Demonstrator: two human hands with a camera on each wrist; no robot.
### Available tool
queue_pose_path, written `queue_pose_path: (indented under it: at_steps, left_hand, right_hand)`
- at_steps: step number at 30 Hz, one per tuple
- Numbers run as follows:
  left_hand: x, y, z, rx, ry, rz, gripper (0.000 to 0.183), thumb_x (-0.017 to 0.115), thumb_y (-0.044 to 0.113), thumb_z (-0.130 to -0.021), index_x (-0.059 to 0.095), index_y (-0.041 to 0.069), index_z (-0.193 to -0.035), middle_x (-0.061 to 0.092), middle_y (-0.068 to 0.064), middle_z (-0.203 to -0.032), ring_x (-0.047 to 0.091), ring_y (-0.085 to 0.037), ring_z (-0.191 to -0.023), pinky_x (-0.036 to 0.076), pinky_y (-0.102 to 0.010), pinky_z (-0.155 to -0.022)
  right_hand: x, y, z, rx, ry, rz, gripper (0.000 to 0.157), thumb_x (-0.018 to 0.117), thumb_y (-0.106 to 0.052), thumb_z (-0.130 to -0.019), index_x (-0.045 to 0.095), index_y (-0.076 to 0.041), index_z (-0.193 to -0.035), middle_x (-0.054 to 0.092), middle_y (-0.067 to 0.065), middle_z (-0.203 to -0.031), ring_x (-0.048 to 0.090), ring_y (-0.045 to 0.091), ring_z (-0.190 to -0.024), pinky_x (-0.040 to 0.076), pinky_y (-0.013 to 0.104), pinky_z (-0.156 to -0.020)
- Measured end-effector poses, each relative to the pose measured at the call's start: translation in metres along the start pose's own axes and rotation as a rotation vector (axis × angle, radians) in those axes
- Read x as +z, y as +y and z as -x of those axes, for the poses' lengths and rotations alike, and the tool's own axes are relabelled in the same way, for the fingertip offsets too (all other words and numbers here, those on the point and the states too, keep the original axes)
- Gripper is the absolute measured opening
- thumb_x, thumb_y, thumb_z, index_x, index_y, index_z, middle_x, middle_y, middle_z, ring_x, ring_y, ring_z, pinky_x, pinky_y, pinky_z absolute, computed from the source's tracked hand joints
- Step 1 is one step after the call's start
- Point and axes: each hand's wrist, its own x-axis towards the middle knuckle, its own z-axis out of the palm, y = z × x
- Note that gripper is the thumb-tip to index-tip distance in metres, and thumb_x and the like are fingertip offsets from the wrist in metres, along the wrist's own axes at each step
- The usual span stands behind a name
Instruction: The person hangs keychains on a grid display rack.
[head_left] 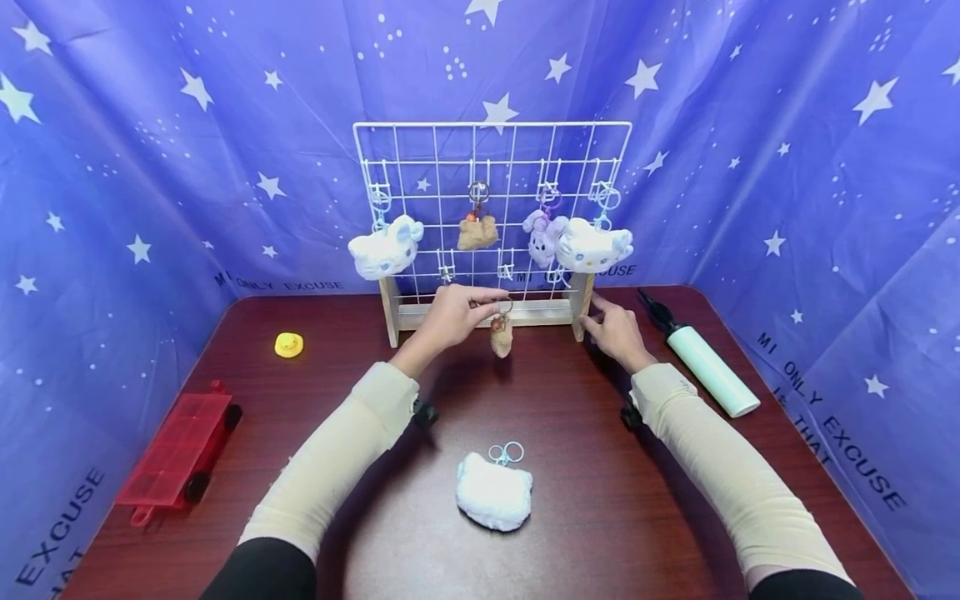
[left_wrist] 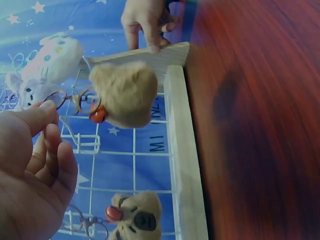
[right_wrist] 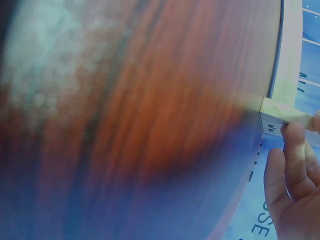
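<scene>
My left hand (head_left: 453, 317) pinches the metal ring of a brown plush keychain (head_left: 501, 337) between thumb and fingertips. The keychain, with its orange bell (left_wrist: 98, 114), dangles before the lower part of a white wire grid rack (head_left: 492, 123). At the rack's right end, my right hand (head_left: 617, 332) grips the wooden foot (head_left: 581, 304) with thumb and fingers. Above hang a brown plush keychain (head_left: 477, 232), a purple plush keychain (head_left: 542, 237) and white plush cat keychains (head_left: 386, 248) at both ends. Another brown plush keychain (left_wrist: 137, 220) with a dark muzzle appears low in the left wrist view.
A white plush keychain (head_left: 493, 493) lies near the front of the table, blue rings upward. On the left are a yellow rubber duck (head_left: 288, 345) and a red toy wagon (head_left: 180, 450). A pale green hand pump (head_left: 712, 371) lies on the right.
</scene>
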Motion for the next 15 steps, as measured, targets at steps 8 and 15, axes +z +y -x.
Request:
queue_pose_path:
  at_steps: [8,15]
  left_hand:
    - [0.005,0.009,-0.017,-0.093,0.027,-0.027,0.027,0.073,0.031,-0.095,0.077,0.032,-0.121,0.076,0.003,-0.118,0.063,-0.01,-0.071,0.041,-0.027,-0.051]
    - [0.011,0.009,-0.026,-0.088,0.05,-0.007,0.027,0.074,0.024,-0.094,0.077,0.025,-0.121,0.076,0.0,-0.118,0.073,-0.013,-0.092,0.057,-0.032,-0.08]
  right_hand:
    - [-0.003,-0.001,0.0,0.008,-0.004,0.006,0.062,0.066,-0.03,-0.098,0.046,-0.006,-0.152,0.078,0.014,-0.083,0.073,0.021,-0.065,0.057,0.049,-0.081]
    - [-0.002,-0.004,0.002,0.012,-0.006,0.014,0.062,0.066,-0.031,-0.098,0.047,-0.008,-0.153,0.077,0.011,-0.079,0.072,0.019,-0.064,0.055,0.041,-0.072]
